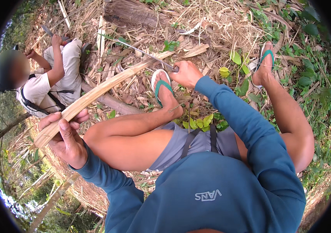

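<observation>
Between left fingers (83, 115) and thumb (65, 127), gripped wooden strip (107, 84), right fingers (178, 79) clasping knife handle (176, 69)

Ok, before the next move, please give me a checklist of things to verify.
1. Long pale split-wood strip held: ok, in the left hand.
2. Long thin metal knife held: ok, in the right hand.
3. Knife touching strip: cannot tell.
4. Left foot in green-strapped white sandal, well away from knife: not ok, looks close.
5. Seated co-worker in pale clothes, outside knife's reach: cannot tell.
</observation>
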Available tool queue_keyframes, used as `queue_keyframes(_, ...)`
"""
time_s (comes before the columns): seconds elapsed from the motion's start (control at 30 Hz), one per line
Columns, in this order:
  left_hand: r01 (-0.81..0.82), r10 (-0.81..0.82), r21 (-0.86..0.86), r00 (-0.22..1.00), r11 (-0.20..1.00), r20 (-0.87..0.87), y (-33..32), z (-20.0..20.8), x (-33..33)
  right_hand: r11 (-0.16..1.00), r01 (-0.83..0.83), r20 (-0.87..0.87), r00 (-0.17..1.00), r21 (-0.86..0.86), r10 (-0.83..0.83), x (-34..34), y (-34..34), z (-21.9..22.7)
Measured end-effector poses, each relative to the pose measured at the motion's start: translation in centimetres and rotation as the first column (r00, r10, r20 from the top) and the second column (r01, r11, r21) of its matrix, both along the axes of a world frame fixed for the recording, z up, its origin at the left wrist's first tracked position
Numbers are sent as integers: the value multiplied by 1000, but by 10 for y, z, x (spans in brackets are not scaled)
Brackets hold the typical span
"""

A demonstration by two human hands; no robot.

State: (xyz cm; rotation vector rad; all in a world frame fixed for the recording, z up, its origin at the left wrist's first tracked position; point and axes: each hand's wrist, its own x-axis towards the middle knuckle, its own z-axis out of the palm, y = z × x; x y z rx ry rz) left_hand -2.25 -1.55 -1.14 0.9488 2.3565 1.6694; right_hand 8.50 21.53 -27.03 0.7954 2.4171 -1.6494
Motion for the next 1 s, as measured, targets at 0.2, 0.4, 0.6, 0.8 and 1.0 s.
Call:
queue_keyframes(0.2,8,-8,-17,1000,1000,-14,-7,-2,2,997,-72,-126,989,0,72,12,-25,19)
queue_keyframes(0.4,-22,22,16,1000,1000,12,3,-3,-6,996,25,-1,1000,81,-25,4,-11,-17)
queue_keyframes(0.6,7,-7,7,1000,1000,-14,2,6,5,998,-16,-49,999,67,20,13,-27,-7)
queue_keyframes(0.8,-16,16,15,1000,1000,23,-8,0,-6,996,-9,32,999,85,6,10,-16,-4)
queue_keyframes(1.0,-16,17,-12,999,1000,35,10,2,-7,994,28,48,998,110,-34,17,4,-47)
